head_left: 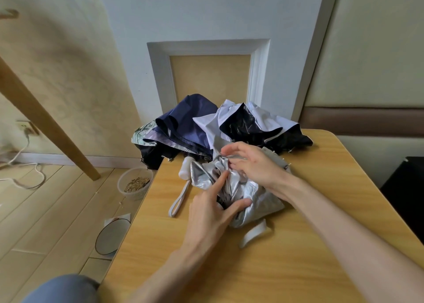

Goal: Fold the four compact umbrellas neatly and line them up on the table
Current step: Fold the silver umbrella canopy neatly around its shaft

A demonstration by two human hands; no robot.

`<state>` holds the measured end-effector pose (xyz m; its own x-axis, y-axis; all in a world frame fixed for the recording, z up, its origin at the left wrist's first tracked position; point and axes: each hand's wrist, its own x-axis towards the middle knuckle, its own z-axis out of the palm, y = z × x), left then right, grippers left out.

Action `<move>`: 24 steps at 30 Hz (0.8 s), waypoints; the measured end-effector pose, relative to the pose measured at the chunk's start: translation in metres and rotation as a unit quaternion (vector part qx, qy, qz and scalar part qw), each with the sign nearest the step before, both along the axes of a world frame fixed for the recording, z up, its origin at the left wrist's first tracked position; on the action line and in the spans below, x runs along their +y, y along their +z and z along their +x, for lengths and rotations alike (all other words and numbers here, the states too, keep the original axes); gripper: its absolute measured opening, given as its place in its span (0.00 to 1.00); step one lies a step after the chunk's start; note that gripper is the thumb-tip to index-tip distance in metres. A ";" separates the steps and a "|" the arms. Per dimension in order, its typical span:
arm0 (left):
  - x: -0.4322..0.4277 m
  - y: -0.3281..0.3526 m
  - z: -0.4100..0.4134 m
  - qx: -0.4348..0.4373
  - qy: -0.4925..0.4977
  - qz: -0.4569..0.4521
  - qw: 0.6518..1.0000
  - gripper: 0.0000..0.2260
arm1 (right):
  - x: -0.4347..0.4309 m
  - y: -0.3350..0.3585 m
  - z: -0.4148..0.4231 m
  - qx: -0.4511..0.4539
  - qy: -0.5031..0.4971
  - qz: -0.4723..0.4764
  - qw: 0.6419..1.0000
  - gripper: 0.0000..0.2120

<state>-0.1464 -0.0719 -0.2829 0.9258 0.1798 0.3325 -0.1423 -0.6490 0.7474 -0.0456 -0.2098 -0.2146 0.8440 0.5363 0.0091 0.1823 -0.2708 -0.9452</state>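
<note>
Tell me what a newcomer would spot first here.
The left hand and right hand grip a crumpled silver umbrella on the table. Behind it, a navy umbrella and a white-and-black umbrella sprawl unfolded at the far edge.

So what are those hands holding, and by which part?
The silver umbrella, by its crumpled canopy cloth: the left hand grips the bunched middle, and the right hand pinches folds at the far end.
</note>
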 end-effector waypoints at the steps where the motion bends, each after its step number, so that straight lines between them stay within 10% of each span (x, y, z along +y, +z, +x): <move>1: 0.001 0.000 0.001 0.008 -0.006 -0.007 1.000 0.46 | -0.002 0.002 0.000 0.010 0.016 0.016 1.000 0.23; 9: 0.005 0.019 0.010 -0.011 -0.002 -0.281 0.960 0.27 | -0.030 0.011 -0.024 -0.334 -0.155 0.042 0.929 0.08; 12: 0.007 0.034 0.012 -0.047 0.003 -0.349 0.936 0.30 | -0.043 0.000 -0.036 -0.415 -0.203 -0.003 0.887 0.24; 20: 0.015 0.046 0.013 -0.053 0.043 -0.426 0.902 0.35 | -0.031 -0.004 -0.055 0.078 -0.118 0.120 0.983 0.47; 24: 0.011 0.039 0.010 -0.017 0.025 -0.479 0.878 0.34 | -0.028 -0.005 -0.047 0.065 -0.208 0.169 0.961 0.27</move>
<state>-0.1360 -0.0608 -0.2438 0.9011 0.4324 0.0333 -0.1636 0.2676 0.9495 -0.0928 -0.2373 -0.2200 0.9906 0.1370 0.0033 -0.0010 0.0318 -0.9995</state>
